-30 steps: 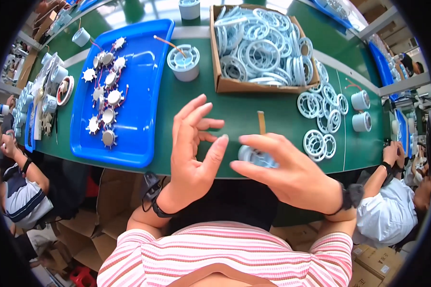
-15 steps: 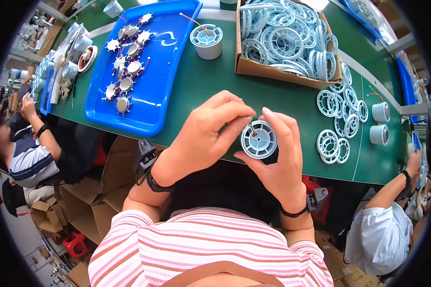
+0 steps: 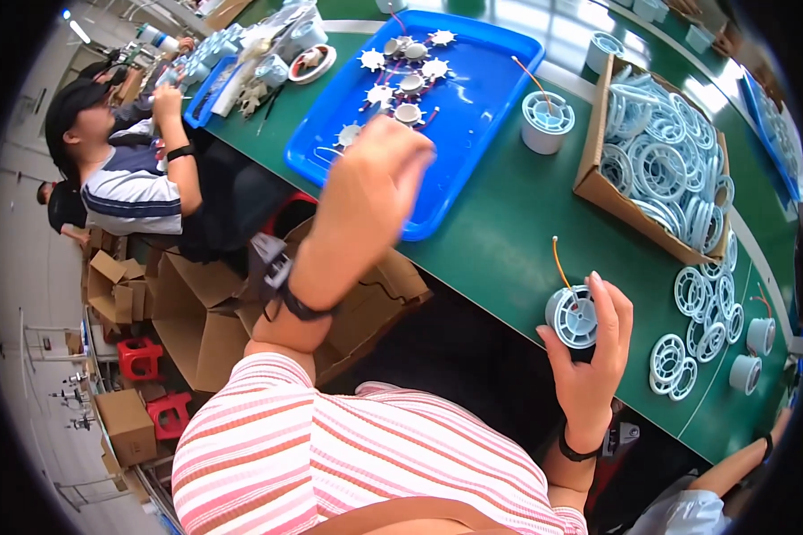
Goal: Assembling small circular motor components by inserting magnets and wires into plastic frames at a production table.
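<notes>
My right hand (image 3: 598, 361) grips a light blue round plastic housing (image 3: 572, 319) at the front of the green table, thumb on one side and fingers on the other. Its spoked top faces up, and an orange wire (image 3: 558, 259) sticks out of it. Over the near part of a blue tray (image 3: 482, 98) is my left hand (image 3: 366, 183), beside several round metal discs with white spiky rims (image 3: 409, 113) and thin wires. The left fingertips are blurred and partly hidden, so whether they hold anything does not show.
Another housing with a wire (image 3: 545, 134) stands between the tray and a cardboard box (image 3: 633, 214) full of pale blue rings. Loose rings (image 3: 667, 358) lie right of my right hand, with two more housings (image 3: 745, 374) beyond. A co-worker (image 3: 138, 183) sits at the left.
My left hand has left the housing and moved over to the blue tray. The housing stays in my right hand, its wire now standing up. The view has turned left.
</notes>
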Tool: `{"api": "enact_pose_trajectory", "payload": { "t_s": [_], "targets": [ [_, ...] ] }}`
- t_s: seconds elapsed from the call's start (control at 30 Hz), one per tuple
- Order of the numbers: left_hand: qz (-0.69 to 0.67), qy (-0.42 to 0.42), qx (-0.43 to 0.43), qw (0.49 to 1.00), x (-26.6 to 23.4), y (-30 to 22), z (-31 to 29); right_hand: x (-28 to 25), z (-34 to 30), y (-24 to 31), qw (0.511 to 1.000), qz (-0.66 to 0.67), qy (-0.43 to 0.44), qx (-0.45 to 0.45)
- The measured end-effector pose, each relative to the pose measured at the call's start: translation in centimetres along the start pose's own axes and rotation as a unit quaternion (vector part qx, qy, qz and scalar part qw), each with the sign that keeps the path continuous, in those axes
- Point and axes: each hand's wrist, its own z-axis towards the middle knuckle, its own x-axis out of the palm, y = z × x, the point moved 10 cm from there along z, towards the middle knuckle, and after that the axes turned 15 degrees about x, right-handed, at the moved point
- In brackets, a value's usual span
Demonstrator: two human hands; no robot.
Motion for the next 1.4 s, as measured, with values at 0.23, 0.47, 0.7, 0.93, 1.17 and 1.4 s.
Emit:
{"api": "enact_pose_trajectory", "payload": {
  "t_s": [0.23,0.47,0.7,0.93,1.17,1.4],
  "targets": [
    [0.072,0.071,-0.155,0.983,0.5,13.2,-0.4,0.3,0.0,-0.1,1.0,-0.008,0.0,0.008],
    [-0.037,-0.047,-0.111,0.992,-0.6,12.3,-0.4,0.4,0.2,0.1,1.0,-0.01,0.013,-0.006],
    [0.017,-0.147,-0.014,0.989,-3.1,8.8,0.4,0.4,0.5,0.1,0.999,-0.002,0.038,0.006],
    [0.158,-0.027,-0.047,0.986,0.0,11.3,1.4,0.5,0.2,-0.1,0.999,0.006,0.041,0.013],
    [0.11,0.081,-0.073,0.988,3.7,11.2,3.0,0.9,0.2,-0.4,0.999,0.01,0.034,0.02],
    [-0.291,0.087,-0.268,0.914,5.6,13.0,1.8,0.6,0.4,-0.2,0.999,0.01,0.04,0.028]
  ]
}}
